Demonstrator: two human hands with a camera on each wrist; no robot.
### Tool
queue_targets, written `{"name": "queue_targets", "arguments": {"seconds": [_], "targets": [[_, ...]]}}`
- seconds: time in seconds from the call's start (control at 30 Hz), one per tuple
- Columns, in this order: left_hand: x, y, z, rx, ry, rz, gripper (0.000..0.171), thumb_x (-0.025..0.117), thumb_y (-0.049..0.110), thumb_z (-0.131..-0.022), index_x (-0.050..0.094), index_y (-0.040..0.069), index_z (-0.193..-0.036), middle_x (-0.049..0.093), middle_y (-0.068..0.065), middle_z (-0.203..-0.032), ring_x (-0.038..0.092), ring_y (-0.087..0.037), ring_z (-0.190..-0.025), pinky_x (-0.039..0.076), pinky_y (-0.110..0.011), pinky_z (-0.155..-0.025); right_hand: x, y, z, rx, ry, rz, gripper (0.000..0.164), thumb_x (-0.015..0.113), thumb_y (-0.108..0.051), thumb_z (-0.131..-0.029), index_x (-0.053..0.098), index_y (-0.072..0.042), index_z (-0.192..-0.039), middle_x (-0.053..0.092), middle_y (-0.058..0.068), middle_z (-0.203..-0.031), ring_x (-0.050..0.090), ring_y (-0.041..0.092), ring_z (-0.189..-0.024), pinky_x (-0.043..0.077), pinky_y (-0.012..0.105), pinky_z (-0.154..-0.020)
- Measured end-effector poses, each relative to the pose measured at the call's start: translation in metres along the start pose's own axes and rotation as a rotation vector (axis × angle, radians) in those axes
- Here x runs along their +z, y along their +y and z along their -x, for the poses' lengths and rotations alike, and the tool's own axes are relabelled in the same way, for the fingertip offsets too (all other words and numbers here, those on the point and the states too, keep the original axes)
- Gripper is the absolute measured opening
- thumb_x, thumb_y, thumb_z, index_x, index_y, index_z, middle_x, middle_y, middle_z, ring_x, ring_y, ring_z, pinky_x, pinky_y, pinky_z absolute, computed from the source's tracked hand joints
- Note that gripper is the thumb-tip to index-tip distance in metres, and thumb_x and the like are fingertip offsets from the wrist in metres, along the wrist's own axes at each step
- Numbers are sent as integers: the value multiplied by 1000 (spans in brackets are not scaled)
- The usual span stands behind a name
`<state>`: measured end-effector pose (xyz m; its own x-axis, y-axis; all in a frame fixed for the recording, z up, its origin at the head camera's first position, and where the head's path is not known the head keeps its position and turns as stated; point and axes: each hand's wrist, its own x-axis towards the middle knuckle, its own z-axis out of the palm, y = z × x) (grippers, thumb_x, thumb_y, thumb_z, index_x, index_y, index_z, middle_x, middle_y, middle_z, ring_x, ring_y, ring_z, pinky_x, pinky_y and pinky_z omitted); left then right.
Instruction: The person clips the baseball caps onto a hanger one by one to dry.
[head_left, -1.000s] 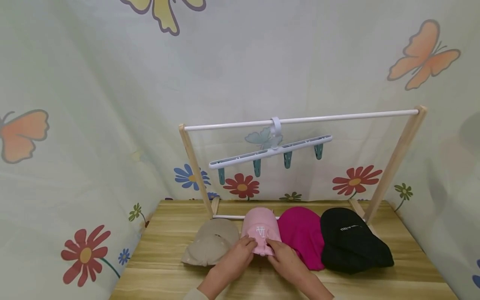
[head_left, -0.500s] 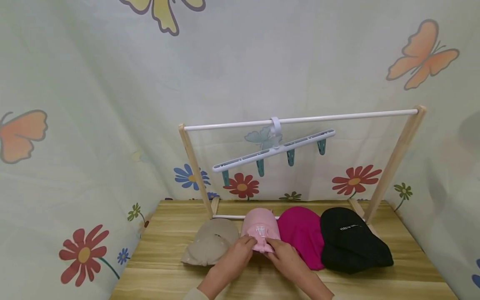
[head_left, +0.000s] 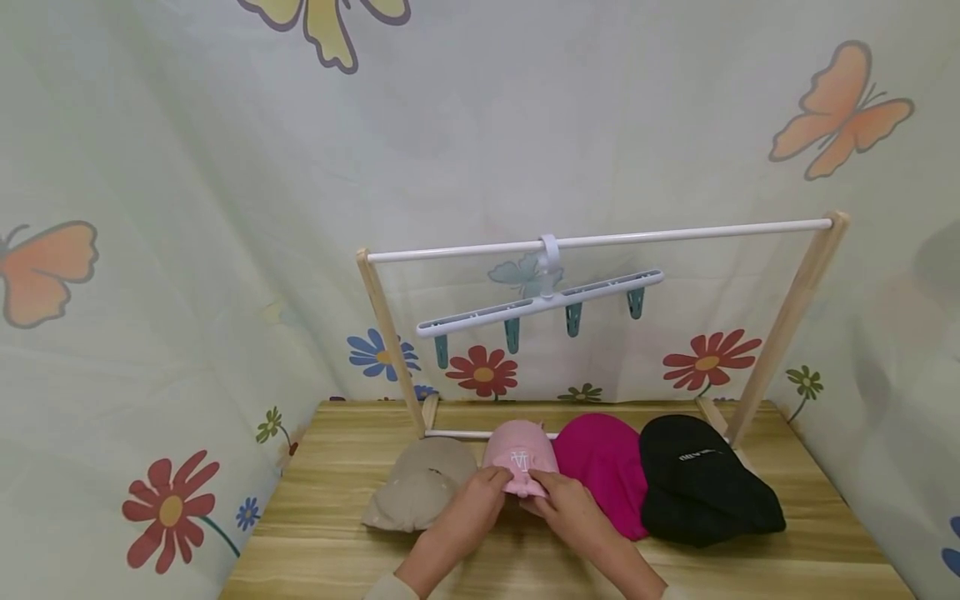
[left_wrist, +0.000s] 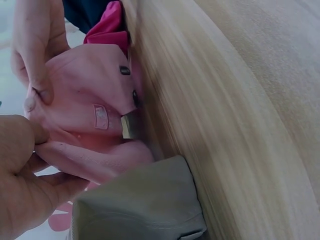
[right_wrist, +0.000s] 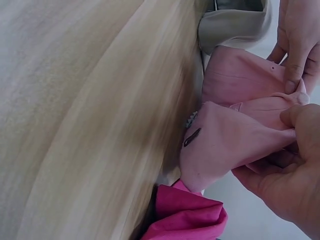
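A light pink baseball cap (head_left: 517, 442) with white lettering sits second from the left in a row of caps. My left hand (head_left: 474, 507) pinches its cloth on the left side between thumb and fingers. From the other side, my right hand (head_left: 576, 510) pinches it close by. Both thumbs press near the button on the crown, as the left wrist view shows of the pink cap (left_wrist: 82, 95). Its cloth is bunched between the two hands. The right wrist view shows the pink cap (right_wrist: 225, 142) with a strap slot toward the table.
A beige cap (head_left: 423, 483) lies left of it; a magenta cap (head_left: 603, 471) and a black cap (head_left: 701, 487) lie right. Behind stands a wooden rack with a white rail (head_left: 675, 236). A hanger (head_left: 487, 315) with several teal clips hangs from it.
Both hands have shifted slightly, and the pinched edge of the pink cap sits a little higher. The hanger swung to the right and came back. The other caps stay put.
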<state>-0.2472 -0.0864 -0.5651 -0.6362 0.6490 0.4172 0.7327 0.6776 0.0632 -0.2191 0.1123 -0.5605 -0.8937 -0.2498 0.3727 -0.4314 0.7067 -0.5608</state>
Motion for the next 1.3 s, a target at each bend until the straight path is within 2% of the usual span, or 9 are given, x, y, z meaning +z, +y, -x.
{"name": "queue_targets", "arguments": {"seconds": [0.2, 0.57, 0.8, 0.93, 1.17, 1.3], "targets": [[-2, 2, -2, -19, 26, 23, 17, 65, 0, -95, 67, 3, -112, 69, -5, -106, 67, -19, -97, 56, -27, -86, -2, 0, -1, 16, 30, -28, 37, 79, -16, -87, 72, -1, -121, 75, 12, -113, 72, 25, -103, 59, 43, -85], [-8, 2, -3, -70, 34, 149, 14, 70, 2, -93, 67, 8, -105, 67, -1, -97, 65, -16, -90, 57, -26, -78, -6, -1, -1, 1, 42, -38, 41, 81, -17, -86, 72, -2, -124, 75, 12, -113, 72, 24, -102, 60, 42, -83], [-9, 3, -4, -98, 42, 144, 12, 69, 7, -96, 68, 8, -108, 69, -2, -100, 67, -18, -91, 58, -28, -79, -8, -2, -3, -20, 44, -71, 41, 80, -15, -87, 71, -1, -124, 76, 10, -111, 72, 17, -95, 60, 34, -77], [-9, 4, -4, -111, 73, 137, 11, 70, 11, -97, 69, 8, -107, 70, -2, -98, 67, -18, -89, 58, -29, -77, -9, -3, -6, 0, 33, -95, 40, 79, -12, -87, 71, -2, -125, 76, 9, -108, 67, 10, -86, 58, 28, -73], [-10, 5, -8, -119, 143, 162, 6, 71, 14, -97, 68, 9, -98, 69, -2, -90, 66, -15, -80, 57, -27, -66, -12, -5, -11, 6, 59, -63, 37, 79, -7, -87, 72, -4, -124, 75, 9, -111, 68, 11, -91, 59, 30, -76], [-11, 5, -10, -107, 163, 178, 6, 72, 13, -96, 69, 8, -97, 69, -3, -89, 66, -15, -79, 57, -27, -66, -13, -5, -13, -2, 65, -93, 31, 79, -4, -86, 74, -5, -117, 75, 5, -103, 64, 8, -81, 58, 27, -72]]}}
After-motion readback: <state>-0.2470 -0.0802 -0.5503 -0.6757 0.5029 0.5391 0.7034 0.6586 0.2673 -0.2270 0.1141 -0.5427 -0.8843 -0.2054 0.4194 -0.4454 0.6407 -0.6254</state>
